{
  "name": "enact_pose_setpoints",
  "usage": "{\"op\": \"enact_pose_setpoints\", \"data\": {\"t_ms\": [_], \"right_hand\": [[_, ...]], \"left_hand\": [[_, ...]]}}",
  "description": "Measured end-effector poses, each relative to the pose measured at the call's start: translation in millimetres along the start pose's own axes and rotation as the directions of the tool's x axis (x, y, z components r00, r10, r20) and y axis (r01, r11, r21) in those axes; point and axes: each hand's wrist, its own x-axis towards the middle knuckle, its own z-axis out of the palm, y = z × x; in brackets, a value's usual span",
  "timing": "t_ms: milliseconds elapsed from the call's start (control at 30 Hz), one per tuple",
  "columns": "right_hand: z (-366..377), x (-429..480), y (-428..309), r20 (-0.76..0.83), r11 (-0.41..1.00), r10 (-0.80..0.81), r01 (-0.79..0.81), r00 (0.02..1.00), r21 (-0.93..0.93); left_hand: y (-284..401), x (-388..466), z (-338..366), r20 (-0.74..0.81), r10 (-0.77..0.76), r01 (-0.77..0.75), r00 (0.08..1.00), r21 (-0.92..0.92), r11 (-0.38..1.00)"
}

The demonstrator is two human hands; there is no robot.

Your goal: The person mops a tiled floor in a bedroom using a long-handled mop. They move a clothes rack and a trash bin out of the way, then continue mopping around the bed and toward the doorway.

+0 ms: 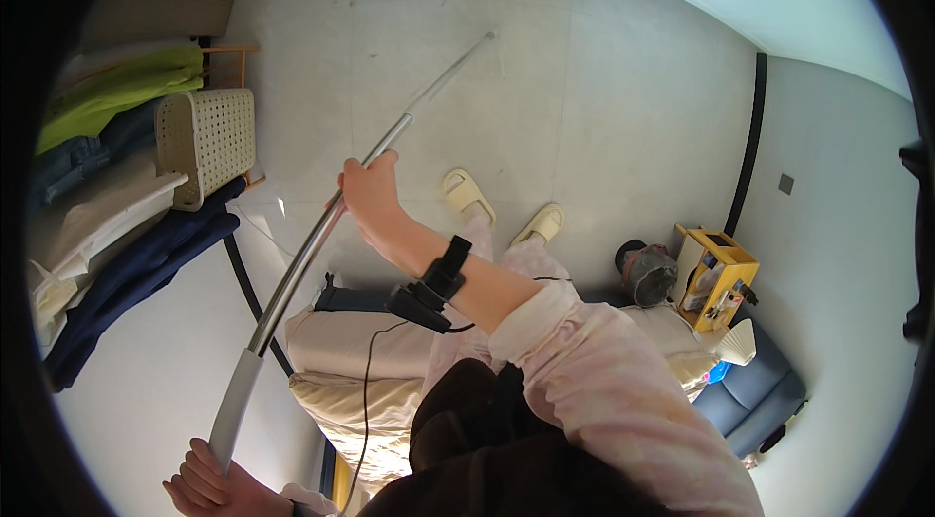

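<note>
A long metal pole [307,250] with a grey handle grip [235,400] runs slantwise from lower left towards the upper middle. My left hand [204,480] is closed around the lower end of that grip. Farther up, my right hand [371,188] wraps the bare metal shaft. The far end of the pole, over the pale floor [628,108], looks thin and blurred, and I cannot tell what is fixed to it. A black device on a strap [438,283] sits on my right wrist, with a dark cable running from it.
At left, a clothes rack holds garments [139,86] and a perforated cream basket [219,141]. Behind my slippered feet [467,196] stands a bed [350,349]. A dark bin with a grey liner [649,276], a small yellow shelf [719,276] and a blue chair [760,385] stand at right.
</note>
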Motion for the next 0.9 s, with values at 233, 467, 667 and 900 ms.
{"op": "enact_pose_setpoints", "data": {"t_ms": [233,467,667,900], "right_hand": [[-137.6,-17.6,-39.9,-0.176,0.992,-0.078,0.095,0.981,0.089],[-330.3,-41.7,-70.4,-0.364,0.945,-0.13,0.226,0.922,0.235],[-505.0,-68.7,-82.9,-0.524,0.83,-0.14,0.388,0.84,0.401],[-667.0,-91.4,-75.4,-0.599,0.632,-0.074,0.502,0.797,0.59]], "left_hand": [[-52.9,-57.4,53.4,0.362,-0.145,0.185,0.921,-0.077,0.98],[-119.9,-157.9,129.3,0.627,-0.217,0.173,0.748,0.131,0.976],[-174.9,-257.7,207.7,0.923,-0.197,0.262,0.331,0.11,0.959],[-229.2,-348.1,297.7,0.97,-0.092,0.365,-0.224,0.171,0.915]]}}
